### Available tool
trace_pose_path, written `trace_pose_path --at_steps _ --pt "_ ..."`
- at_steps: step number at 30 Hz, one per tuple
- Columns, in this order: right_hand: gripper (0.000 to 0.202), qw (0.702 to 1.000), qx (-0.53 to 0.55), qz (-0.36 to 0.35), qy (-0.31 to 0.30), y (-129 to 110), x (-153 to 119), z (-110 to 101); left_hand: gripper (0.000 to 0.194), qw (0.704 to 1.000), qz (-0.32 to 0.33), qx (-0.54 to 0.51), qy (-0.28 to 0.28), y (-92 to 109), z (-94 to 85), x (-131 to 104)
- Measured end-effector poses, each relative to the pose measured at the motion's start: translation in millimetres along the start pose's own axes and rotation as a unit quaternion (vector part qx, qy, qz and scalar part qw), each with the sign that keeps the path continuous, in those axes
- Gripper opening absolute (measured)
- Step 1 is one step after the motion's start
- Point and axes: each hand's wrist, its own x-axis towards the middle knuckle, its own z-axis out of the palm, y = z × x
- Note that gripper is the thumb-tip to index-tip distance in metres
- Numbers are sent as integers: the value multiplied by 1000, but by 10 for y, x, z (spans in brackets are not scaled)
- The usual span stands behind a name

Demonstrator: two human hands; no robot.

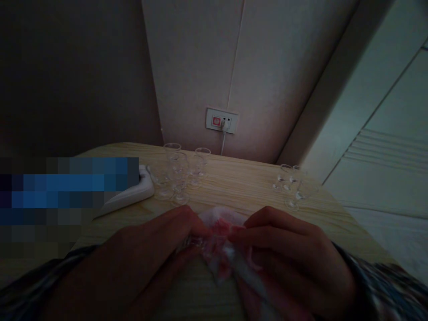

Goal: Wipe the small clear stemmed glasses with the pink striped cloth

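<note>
Light is dim; detail is poor throughout.

Far left: a blurred-out blue block covers part of the view. Just right of it, a white curved plastic object [132, 196] lies on the pale wood-grain counter [240, 185]; its left end is hidden, and I cannot tell what it is.

Next right: a cluster of small clear stemmed glasses [180, 171] stands upright near the counter's back edge, close together, some overlapping in view so the count is unsure.

Centre, near edge: the left hand [147, 249] and the right hand [287, 249] meet over a crumpled pink-and-white cloth [220, 227]. The cloth lies between the two hands, touching both, and trails down and to the right under the right hand, so its long axis runs roughly from upper left to lower right. The left grip is narrow, fingertips pinched on the cloth's left side; something clear may sit inside the cloth there, too dark to confirm. The right grip is closed on the cloth's right side. Both hands are equally near it.

Behind, on the wall: a white wall socket [221, 120] with a plug and a cord hanging down.

Right: a second group of small clear glasses [291, 185], well apart from the first.

Both forearms are cut off by the lower frame edge.
</note>
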Motion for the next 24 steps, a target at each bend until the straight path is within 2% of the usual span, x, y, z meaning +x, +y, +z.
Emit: trace_pose_path --at_steps 4,7,13,16,21,24 --pt "17 999 -2 29 16 15 5 17 26 999 2 24 25 56 20 57" --pt "16 998 -4 61 25 12 -4 36 27 999 4 30 33 68 36 65" --pt "18 998 13 59 9 -19 -8 33 20 999 10 40 -6 -116 16 -20" --pt "18 997 36 73 -5 -41 -5 12 19 999 -15 46 10 -182 -31 -20" --pt "14 998 42 41 -1 -61 2 0 25 1000 -24 -10 2 -104 -80 108" --pt "14 997 34 60 17 -62 5 8 26 999 -24 -26 -4 -52 -95 135"
